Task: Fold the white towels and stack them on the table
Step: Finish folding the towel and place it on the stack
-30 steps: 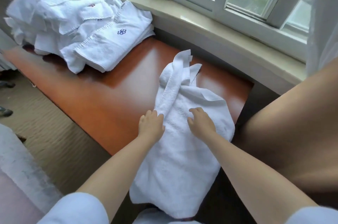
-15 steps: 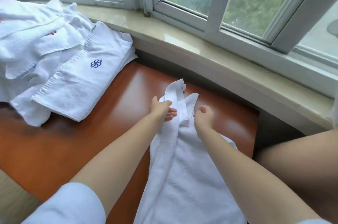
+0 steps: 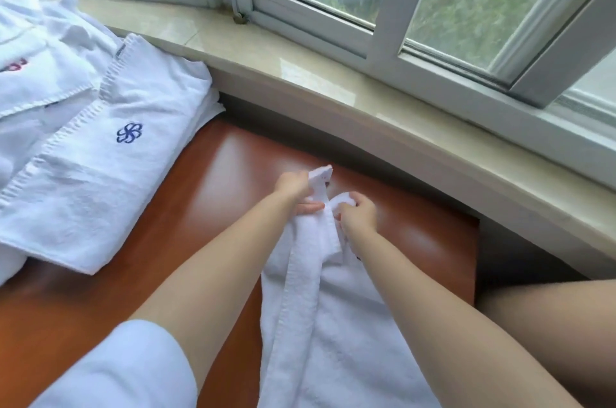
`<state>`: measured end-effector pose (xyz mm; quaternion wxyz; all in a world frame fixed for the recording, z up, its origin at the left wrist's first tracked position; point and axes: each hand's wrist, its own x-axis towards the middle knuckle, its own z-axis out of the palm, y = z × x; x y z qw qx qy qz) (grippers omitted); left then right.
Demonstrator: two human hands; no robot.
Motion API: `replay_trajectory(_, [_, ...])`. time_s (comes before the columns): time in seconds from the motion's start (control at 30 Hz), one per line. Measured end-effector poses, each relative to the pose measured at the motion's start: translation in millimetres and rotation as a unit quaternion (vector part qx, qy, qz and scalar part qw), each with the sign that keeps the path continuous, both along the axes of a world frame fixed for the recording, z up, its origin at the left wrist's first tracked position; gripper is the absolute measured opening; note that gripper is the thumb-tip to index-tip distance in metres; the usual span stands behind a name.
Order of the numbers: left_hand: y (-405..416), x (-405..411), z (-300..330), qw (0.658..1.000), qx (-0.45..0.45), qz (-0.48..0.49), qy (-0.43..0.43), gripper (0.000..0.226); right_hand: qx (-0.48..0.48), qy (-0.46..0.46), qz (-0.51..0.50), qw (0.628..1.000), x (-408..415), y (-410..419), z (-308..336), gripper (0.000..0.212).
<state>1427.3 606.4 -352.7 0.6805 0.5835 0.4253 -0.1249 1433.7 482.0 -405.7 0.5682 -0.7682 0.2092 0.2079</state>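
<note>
so far it looks early: the left hand [image 3: 295, 189] and right hand [image 3: 358, 214] each pinch a far corner of one towel [image 3: 333, 324], which lies rumpled on the table [image 3: 213, 174] w/ no clean fold yet. the pile [image 3: 83, 147] at the table's left, by the window sill [image 3: 333, 74], looks loosely heaped, prob not a neat stack, so most of the job seems left

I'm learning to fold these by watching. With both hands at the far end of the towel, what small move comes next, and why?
Probably spread the hands apart to open the far edge flat. The left hand and right hand pinch the towel close together, so it lies bunched in a narrow strip on the table.
</note>
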Motion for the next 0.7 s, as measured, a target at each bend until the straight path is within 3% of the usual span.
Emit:
replay_trajectory(0.07, [-0.3,-1.8,-3.6,0.997,0.032,0.071,0.002,0.041,-0.032,-0.029,-0.041,0.998,-1.9,-3.6,4.0,0.056])
replay_trajectory(0.13, [2.9,-7.9,-5.7,0.986,0.1,0.132,-0.001,0.037,-0.007,-0.01,-0.088,0.996,-4.4,-6.9,11.5,0.06])
replay_trajectory(0.2, [4.8,-17.4,-1.2,0.977,0.127,0.172,-0.002,0.02,0.062,0.074,-0.14,0.985,-6.1,-10.3,28.4,0.036])
replay_trajectory(0.3, [3.0,-35.0,21.8,0.966,0.103,0.232,-0.047,0.029,0.164,0.178,-0.163,0.957,-17.4,-16.9,68.2,0.014])
replay_trajectory(0.37, [5.8,-48.1,43.6,0.951,0.178,0.209,-0.141,0.034,0.223,0.115,-0.158,0.955,-23.5,-22.5,98.9,0.009])
replay_trajectory(0.43, [13.4,-68.6,73.4,0.909,0.3,0.146,-0.249,0.041,0.295,-0.022,-0.154,0.943,-33.1,-34.1,136.8,0.012])
replay_trajectory(0.5, [18.9,-96.2,98.3,0.862,0.382,0.144,-0.3,0.049,0.326,-0.113,-0.198,0.918,-47.0,-53.7,166.3,0.02])
replay_trajectory(0.6, [6.0,-150.2,100.9,0.852,0.388,0.253,-0.245,0.052,0.262,-0.095,-0.281,0.918,-78.4,-85.2,158.8,0.021])
replay_trajectory(0.7, [-32.2,-212.8,69.6,0.882,0.314,0.329,-0.126,0.04,0.173,0.018,-0.242,0.954,-134.5,-120.9,114.3,0.039])
